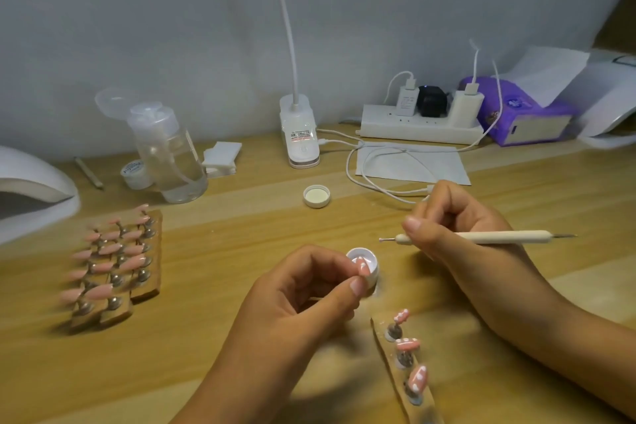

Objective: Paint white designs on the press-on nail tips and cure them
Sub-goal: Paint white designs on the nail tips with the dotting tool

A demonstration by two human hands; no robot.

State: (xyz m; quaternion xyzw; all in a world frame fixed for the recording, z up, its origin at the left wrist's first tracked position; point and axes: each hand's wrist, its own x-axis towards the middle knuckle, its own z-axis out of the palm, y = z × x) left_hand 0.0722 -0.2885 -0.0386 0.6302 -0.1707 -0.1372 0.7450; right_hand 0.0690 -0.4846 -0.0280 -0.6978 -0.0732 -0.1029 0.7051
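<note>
Head view: left hand (303, 296) grip pinches pink nail tip (362, 267) over white paint pot (374, 276) on desk (241, 354); right hand (454, 227) grip holds dotting tool (499, 237), ball end near pot.

With curled fingers (421, 234), left hand (303, 296) and right hand (461, 224) both pinch.

Pink nail tip (361, 266) held over the small white jar (372, 274) on the wooden table (241, 337).
The left hand (303, 296) pinches the white-marked tip right above the open jar. To the jar's right, the right hand (457, 227) grips a dotting tool (499, 237), ball end pointing toward the jar. Just nearer than the jar stands a strip of three painted tips (409, 365); well left of it, racks of pink tips (113, 262); beyond it, a lid (316, 195).
</note>
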